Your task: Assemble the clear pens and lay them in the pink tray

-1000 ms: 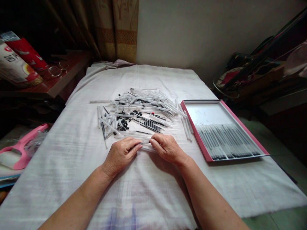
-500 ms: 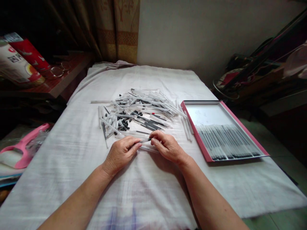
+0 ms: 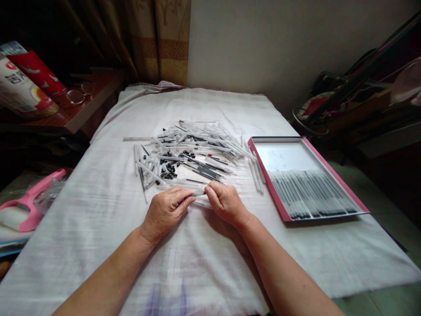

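Head view: from my remote seat, the change I notice is small and sits almost wholly in the right hand (image 3: 226, 202). Half a second ago its forefinger was more lifted and more of the dark tip (image 3: 205, 193) seemed to show; now the fingers are curled in tighter, thumb and forefinger pinching that tip. The left hand (image 3: 169, 213) has hardly moved, its thumb and forefinger clamped on the clear tube (image 3: 199, 192). I see the tube bridging the gap between both hands, above the cloth-covered table (image 3: 197, 263), well in from its near edge. Whether the tip is a cap or the end of an insert I cannot tell, since the fingers cover it. I read the change as a renewed grip on the same piece, so the work on this one looks unfinished.

Away from the hands I find nothing shifted. Clear barrels (image 3: 210, 136) lie heaped around the table's middle, with black caps (image 3: 169, 171) toward the heap's left side and dark refills (image 3: 205, 170) loose in front. Toward the table's right edge sits the pink-sided box (image 3: 335, 175), a row of dark-cored tubes (image 3: 309, 193) along its near wall; I judge nothing has been added to that row.
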{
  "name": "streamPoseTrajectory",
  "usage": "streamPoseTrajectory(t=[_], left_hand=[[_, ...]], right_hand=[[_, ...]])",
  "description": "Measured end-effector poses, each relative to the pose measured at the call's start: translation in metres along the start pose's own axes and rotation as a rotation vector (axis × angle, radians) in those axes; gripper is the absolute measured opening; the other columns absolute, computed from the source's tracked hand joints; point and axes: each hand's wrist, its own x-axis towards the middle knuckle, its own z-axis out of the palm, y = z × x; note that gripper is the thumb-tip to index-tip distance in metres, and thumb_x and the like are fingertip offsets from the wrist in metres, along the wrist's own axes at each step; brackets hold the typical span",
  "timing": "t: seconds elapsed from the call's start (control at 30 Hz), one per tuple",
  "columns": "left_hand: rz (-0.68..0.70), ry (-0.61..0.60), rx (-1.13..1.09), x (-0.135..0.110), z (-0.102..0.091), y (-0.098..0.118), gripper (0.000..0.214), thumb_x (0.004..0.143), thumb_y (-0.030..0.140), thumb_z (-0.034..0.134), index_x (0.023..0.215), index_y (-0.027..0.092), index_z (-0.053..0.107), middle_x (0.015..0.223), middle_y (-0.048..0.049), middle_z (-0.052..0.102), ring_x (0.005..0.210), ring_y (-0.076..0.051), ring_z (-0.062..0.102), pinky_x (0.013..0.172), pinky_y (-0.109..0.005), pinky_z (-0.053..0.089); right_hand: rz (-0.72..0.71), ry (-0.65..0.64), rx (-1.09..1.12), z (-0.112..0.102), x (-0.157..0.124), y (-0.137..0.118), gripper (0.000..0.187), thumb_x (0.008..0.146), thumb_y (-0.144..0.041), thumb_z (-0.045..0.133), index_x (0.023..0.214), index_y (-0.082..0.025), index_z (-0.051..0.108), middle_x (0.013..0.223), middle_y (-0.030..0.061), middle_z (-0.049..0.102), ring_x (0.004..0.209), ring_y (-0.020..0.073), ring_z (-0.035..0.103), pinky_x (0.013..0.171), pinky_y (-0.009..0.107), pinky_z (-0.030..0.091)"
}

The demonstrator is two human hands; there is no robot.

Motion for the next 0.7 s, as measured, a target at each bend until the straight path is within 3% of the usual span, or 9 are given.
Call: streamPoseTrajectory(t=[0.17, 0.27, 0.43, 0.6, 0.7], left_hand=[[-0.019, -0.012, 0.003, 0.0, 0.0, 0.0, 0.018, 0.09, 0.026, 0.059, 0.101, 0.02, 0.071, 0.093, -0.0045, 0.074, 0.084, -0.016, 0.069, 0.077, -0.025, 0.052], [-0.032, -0.029, 0.019, 0.0, -0.001, 0.0, 0.018, 0.09, 0.026, 0.058, 0.1, 0.019, 0.071, 0.091, -0.0045, 0.074, 0.083, -0.016, 0.069, 0.075, -0.026, 0.052], [-0.057, -0.038, 0.031, 0.0, -0.002, -0.002, 0.02, 0.091, 0.028, 0.056, 0.099, 0.02, 0.072, 0.092, -0.0049, 0.074, 0.083, -0.017, 0.069, 0.075, -0.026, 0.053], [-0.08, -0.067, 0.016, -0.001, -0.002, -0.004, 0.02, 0.089, 0.029, 0.058, 0.102, 0.023, 0.072, 0.095, -0.0043, 0.074, 0.086, -0.018, 0.069, 0.078, -0.028, 0.053], [-0.156, -0.022, -0.036, 0.0, -0.006, -0.007, 0.026, 0.084, 0.032, 0.064, 0.109, 0.025, 0.071, 0.102, -0.0046, 0.074, 0.091, -0.019, 0.069, 0.082, -0.03, 0.053]], right_hand=[[0.087, -0.048, 0.173, -0.003, 0.001, 0.0, 0.042, 0.097, -0.036, 0.032, 0.059, -0.022, 0.041, 0.052, -0.0026, 0.046, 0.05, 0.0103, 0.043, 0.053, 0.023, 0.032], [0.106, -0.071, 0.25, -0.007, 0.0, 0.002, 0.036, 0.098, -0.035, 0.032, 0.07, -0.021, 0.051, 0.058, -0.0019, 0.055, 0.055, 0.0109, 0.051, 0.059, 0.022, 0.037], [0.092, -0.063, 0.245, -0.012, -0.002, 0.003, 0.014, 0.092, -0.029, 0.044, 0.093, -0.021, 0.056, 0.07, -0.0011, 0.062, 0.061, 0.0119, 0.055, 0.062, 0.023, 0.039], [0.061, -0.088, 0.201, -0.013, -0.001, 0.0, 0.013, 0.091, -0.027, 0.046, 0.09, -0.021, 0.057, 0.072, -0.0003, 0.062, 0.063, 0.0124, 0.054, 0.061, 0.023, 0.038], [0.095, -0.045, 0.224, -0.015, 0.0, 0.005, 0.013, 0.091, -0.027, 0.045, 0.089, -0.021, 0.057, 0.071, -0.0005, 0.061, 0.063, 0.0126, 0.055, 0.062, 0.023, 0.039]])
